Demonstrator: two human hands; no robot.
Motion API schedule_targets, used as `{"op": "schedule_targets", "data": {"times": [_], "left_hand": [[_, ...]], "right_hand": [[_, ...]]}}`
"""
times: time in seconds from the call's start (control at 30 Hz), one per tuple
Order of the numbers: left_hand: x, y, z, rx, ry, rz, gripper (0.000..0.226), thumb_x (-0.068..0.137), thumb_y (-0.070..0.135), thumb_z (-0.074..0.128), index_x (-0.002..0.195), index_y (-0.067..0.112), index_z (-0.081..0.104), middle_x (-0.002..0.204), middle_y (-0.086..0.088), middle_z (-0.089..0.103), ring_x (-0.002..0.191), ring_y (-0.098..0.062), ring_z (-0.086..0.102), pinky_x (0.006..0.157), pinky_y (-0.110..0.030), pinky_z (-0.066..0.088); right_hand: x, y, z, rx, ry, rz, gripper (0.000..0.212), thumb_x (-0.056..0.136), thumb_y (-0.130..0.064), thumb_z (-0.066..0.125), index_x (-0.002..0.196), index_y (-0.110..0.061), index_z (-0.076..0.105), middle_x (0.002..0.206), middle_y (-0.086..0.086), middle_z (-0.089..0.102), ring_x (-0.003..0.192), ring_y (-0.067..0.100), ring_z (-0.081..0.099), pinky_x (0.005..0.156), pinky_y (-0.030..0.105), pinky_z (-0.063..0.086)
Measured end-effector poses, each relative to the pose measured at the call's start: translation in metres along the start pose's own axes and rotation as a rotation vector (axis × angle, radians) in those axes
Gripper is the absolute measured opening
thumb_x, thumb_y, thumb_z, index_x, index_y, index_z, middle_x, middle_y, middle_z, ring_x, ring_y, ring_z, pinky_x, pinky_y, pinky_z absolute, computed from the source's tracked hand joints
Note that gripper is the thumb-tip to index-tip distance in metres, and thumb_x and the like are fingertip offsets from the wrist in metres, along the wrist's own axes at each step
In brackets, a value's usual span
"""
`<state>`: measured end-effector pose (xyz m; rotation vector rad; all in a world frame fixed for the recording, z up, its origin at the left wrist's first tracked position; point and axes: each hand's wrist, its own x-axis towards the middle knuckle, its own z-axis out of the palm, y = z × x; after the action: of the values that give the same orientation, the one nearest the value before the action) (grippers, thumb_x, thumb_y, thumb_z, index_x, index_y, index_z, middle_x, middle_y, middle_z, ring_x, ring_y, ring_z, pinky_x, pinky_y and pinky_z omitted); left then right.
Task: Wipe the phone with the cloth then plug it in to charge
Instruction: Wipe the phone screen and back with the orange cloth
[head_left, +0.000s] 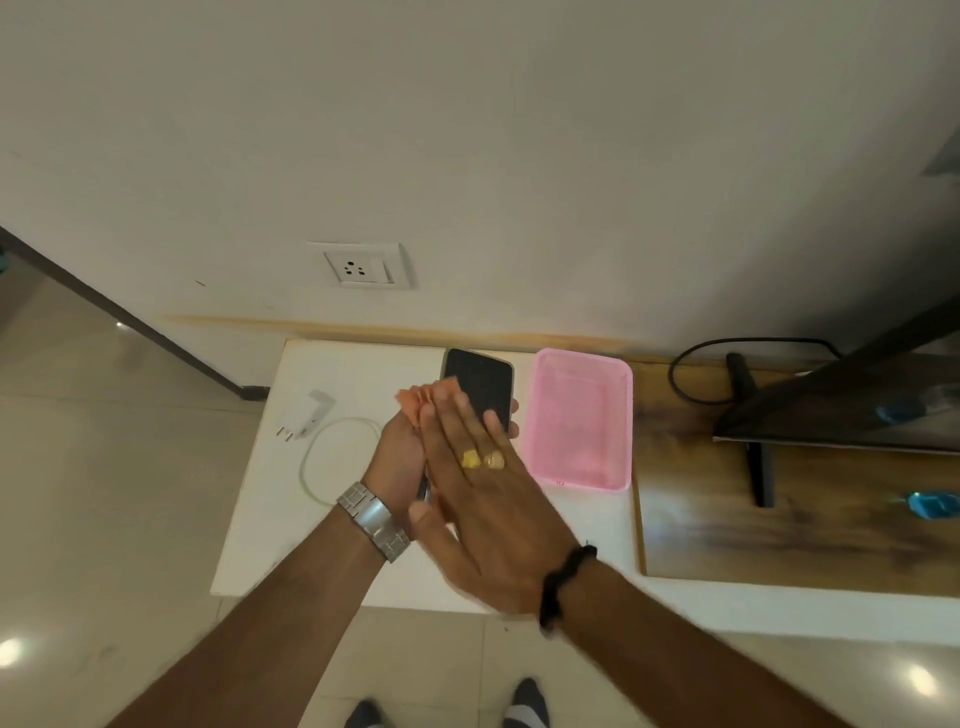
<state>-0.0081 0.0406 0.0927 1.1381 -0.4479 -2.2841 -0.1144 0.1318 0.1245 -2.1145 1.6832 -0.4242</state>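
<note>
A black phone (480, 382) is held above the white table (249, 545), screen up. My left hand (395, 457) grips its lower part from below and the left. My right hand (483, 499) lies flat over the screen and presses a pale orange cloth (428, 397) against it; only the cloth's top edge shows past my fingers. A white charger plug (309, 413) lies on the table to the left, with its white cable (322, 457) looped beside it. A white wall socket (361, 265) sits in the wall above the table.
A pink plastic tray (576, 421) stands just right of the phone. Further right, a wooden surface (779, 519) carries a dark monitor (857, 395) with its stand and a black cable. Tiled floor lies to the left and below.
</note>
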Motion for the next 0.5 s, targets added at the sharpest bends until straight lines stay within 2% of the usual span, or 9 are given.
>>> {"op": "schedule_targets", "data": {"times": [0.07,0.17,0.23,0.3,0.33,0.37,0.43,0.5], "left_hand": [[-0.006,-0.006,0.004,-0.010,-0.009,-0.064,0.047,0.103,0.053,0.046,0.118,0.024,0.079,0.127,-0.001,0.077,0.117,-0.019,0.073,0.099,-0.040,0.056],[-0.009,0.002,0.007,-0.046,-0.038,-0.089,0.051,0.098,0.054,0.049,0.107,0.018,0.084,0.111,-0.010,0.080,0.099,-0.027,0.078,0.080,-0.038,0.063],[-0.009,0.010,0.013,-0.074,-0.021,-0.044,0.050,0.098,0.052,0.052,0.113,0.012,0.078,0.114,-0.010,0.076,0.102,-0.025,0.075,0.087,-0.036,0.060],[-0.009,0.010,0.017,-0.092,0.007,-0.046,0.060,0.101,0.055,0.046,0.133,0.008,0.062,0.129,-0.019,0.060,0.121,-0.028,0.061,0.108,-0.039,0.046],[-0.010,0.007,0.018,-0.079,0.010,-0.051,0.061,0.102,0.056,0.042,0.137,0.009,0.057,0.134,-0.017,0.056,0.128,-0.027,0.057,0.113,-0.039,0.042],[-0.010,0.002,0.017,-0.057,0.018,-0.056,0.062,0.103,0.055,0.042,0.139,0.008,0.057,0.136,-0.016,0.060,0.130,-0.026,0.059,0.113,-0.039,0.044],[-0.014,-0.003,0.017,-0.033,-0.017,-0.087,0.056,0.102,0.053,0.045,0.134,0.011,0.063,0.131,-0.013,0.069,0.122,-0.030,0.066,0.102,-0.041,0.053],[-0.017,0.003,0.018,-0.017,-0.032,-0.086,0.052,0.099,0.053,0.050,0.128,0.013,0.066,0.124,-0.014,0.070,0.114,-0.033,0.066,0.097,-0.042,0.052]], "right_hand": [[0.025,0.020,-0.020,-0.049,-0.010,0.074,0.072,0.106,-0.040,0.026,0.163,-0.014,-0.010,0.173,0.004,-0.013,0.157,0.016,-0.019,0.129,0.048,0.002],[0.026,0.031,-0.026,-0.004,-0.003,0.180,0.071,0.108,-0.042,0.021,0.162,-0.015,-0.016,0.172,0.005,-0.017,0.158,0.016,-0.019,0.129,0.045,-0.001],[0.001,0.012,-0.008,-0.003,0.021,0.125,0.073,0.107,-0.044,0.022,0.162,-0.013,-0.013,0.172,0.007,-0.014,0.159,0.019,-0.015,0.129,0.044,-0.002],[-0.015,-0.002,0.008,-0.043,0.036,0.042,0.072,0.106,-0.045,0.022,0.163,-0.012,-0.008,0.173,0.006,-0.010,0.159,0.020,-0.011,0.128,0.042,-0.004],[-0.009,0.004,0.007,-0.086,0.048,0.026,0.071,0.106,-0.044,0.021,0.163,-0.012,-0.005,0.173,0.005,-0.008,0.159,0.020,-0.011,0.127,0.043,-0.004],[0.001,0.013,-0.001,-0.136,0.053,0.038,0.069,0.107,-0.042,0.021,0.164,-0.012,-0.004,0.173,0.005,-0.008,0.159,0.021,-0.012,0.127,0.047,-0.003],[0.025,0.036,-0.025,-0.174,0.011,0.133,0.067,0.107,-0.040,0.018,0.163,-0.015,-0.010,0.173,0.003,-0.013,0.158,0.020,-0.019,0.127,0.051,-0.003],[0.028,0.044,-0.032,-0.135,0.022,0.194,0.067,0.108,-0.041,0.015,0.162,-0.016,-0.016,0.172,0.001,-0.015,0.157,0.019,-0.022,0.127,0.052,-0.005]]}}
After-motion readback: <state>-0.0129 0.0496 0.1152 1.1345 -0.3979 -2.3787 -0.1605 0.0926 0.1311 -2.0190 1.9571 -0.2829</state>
